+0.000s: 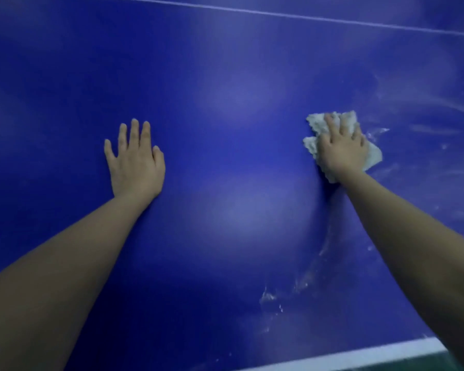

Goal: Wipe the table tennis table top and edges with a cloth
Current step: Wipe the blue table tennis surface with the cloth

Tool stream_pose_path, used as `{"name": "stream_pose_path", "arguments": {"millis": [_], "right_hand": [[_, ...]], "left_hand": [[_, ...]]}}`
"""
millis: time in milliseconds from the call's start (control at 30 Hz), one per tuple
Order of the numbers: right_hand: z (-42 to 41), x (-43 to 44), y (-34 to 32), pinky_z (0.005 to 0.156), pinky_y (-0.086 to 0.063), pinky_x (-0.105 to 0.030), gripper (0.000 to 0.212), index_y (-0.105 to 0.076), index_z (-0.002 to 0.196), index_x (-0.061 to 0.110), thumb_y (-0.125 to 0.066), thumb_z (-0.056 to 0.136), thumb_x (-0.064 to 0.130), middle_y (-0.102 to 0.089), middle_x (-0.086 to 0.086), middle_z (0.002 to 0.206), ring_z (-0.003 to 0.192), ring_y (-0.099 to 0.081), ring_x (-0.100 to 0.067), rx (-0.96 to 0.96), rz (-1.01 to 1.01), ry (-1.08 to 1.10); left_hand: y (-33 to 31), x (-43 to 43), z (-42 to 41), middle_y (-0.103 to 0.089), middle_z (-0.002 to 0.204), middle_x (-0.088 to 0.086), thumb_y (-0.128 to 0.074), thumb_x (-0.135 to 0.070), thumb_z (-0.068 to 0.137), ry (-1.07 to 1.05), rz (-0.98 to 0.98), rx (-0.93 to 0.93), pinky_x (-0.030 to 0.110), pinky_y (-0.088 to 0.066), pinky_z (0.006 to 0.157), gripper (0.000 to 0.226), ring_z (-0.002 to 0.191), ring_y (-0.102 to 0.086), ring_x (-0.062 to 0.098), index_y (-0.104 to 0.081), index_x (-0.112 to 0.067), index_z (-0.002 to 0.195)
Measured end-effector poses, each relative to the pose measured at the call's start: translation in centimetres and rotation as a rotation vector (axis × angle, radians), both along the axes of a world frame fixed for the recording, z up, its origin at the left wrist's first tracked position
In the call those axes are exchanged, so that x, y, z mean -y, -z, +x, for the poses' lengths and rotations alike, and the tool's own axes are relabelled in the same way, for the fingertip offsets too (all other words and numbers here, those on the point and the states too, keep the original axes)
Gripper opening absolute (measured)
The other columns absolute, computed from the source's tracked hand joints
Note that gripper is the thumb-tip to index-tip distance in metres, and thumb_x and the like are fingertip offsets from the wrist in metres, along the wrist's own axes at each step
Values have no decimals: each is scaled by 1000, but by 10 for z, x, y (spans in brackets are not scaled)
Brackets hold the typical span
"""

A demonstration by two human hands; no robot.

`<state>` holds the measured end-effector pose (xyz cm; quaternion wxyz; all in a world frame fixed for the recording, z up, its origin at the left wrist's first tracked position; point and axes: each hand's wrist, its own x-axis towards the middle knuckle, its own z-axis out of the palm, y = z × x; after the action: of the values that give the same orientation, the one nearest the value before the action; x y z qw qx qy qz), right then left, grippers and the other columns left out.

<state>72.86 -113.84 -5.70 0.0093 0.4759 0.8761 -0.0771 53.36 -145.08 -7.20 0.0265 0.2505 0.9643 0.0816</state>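
Note:
The blue table tennis table top (pixel 225 89) fills the view. My right hand (pixel 342 149) presses flat on a crumpled white cloth (pixel 315 124) at the right of centre, fingers spread over it, with cloth showing on both sides of the hand. My left hand (pixel 137 162) lies flat on the bare table at the left, palm down, fingers slightly apart, holding nothing. Both forearms reach in from the bottom corners.
A white edge line (pixel 359 356) marks the table's near edge at the bottom right. A thin white line (pixel 279 14) crosses the far top. Wet or dusty streaks (pixel 423 129) lie right of the cloth, and a smear (pixel 268 297) sits below it.

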Motion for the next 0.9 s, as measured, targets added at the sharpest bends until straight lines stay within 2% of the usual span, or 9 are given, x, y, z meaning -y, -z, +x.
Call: {"name": "stream_pose_path", "arguments": {"millis": [133,200,333,433,533,633,733,833,900], "right_hand": [[46,126,0,110,-25,-50,53,-33,146,23,-35,93,31,-30,-13,152,137,-28,-43,10,49,-400],[85,205,-4,106,-30,-50,58,-41,142,25,-38,85,37,-39,-14,147,131,-39,-43,21,31,-580],[135,313,-1,114,-12,-46,66,-27,146,39,-43,82,44,-22,5,156,142,-21,-32,60,-102,-817],[162,312,-2,115,-14,-44,64,-25,146,41,-41,84,46,-19,8,156,143,-22,-28,93,-107,-998],[186,268,-6,107,-25,-44,60,-39,140,35,-42,81,43,-30,4,149,133,-39,-33,152,-13,-895],[204,238,-11,109,-21,-44,52,-38,141,30,-32,89,35,-30,0,149,137,-32,-35,131,-31,-517],[191,258,-10,109,-20,-47,53,-30,143,34,-28,90,35,-28,3,151,139,-28,-35,116,-31,-335],[149,315,-8,106,-31,-48,59,-41,140,34,-35,82,40,-41,0,147,132,-39,-39,116,-45,-492],[118,361,-7,106,-32,-49,60,-43,138,37,-34,79,46,-40,2,148,133,-36,-37,118,-77,-698]], "left_hand": [[-2,0,1,-12,157,6,-24,-29,98,7,-7,-6,51,-4,114,54,144,-6,24,-15,-12,148],[-2,0,2,-11,157,7,-24,-29,98,5,-7,-4,51,-4,114,54,144,-5,24,-14,-12,149],[-2,-1,2,-10,157,7,-23,-29,99,11,-6,-10,52,-4,114,54,144,-5,25,-14,-12,149],[-1,1,2,-11,157,8,-22,-29,99,16,0,-13,53,-4,114,54,144,-6,27,-14,-11,149],[1,0,1,-11,157,8,-22,-29,99,16,-3,-20,52,-4,114,54,144,-6,27,-14,-11,149],[4,0,-1,-11,157,8,-21,-29,98,17,-2,-25,53,-4,114,54,144,-6,27,-15,-11,149],[5,1,-2,-11,157,9,-22,-29,98,18,4,-23,53,-3,114,54,144,-6,27,-15,-11,148],[4,0,-1,-11,157,9,-22,-29,98,23,10,-26,53,-3,114,54,144,-6,28,-14,-10,148],[3,0,-2,-11,157,9,-22,-29,99,26,7,-25,53,-3,114,54,144,-5,28,-14,-11,149]]}}
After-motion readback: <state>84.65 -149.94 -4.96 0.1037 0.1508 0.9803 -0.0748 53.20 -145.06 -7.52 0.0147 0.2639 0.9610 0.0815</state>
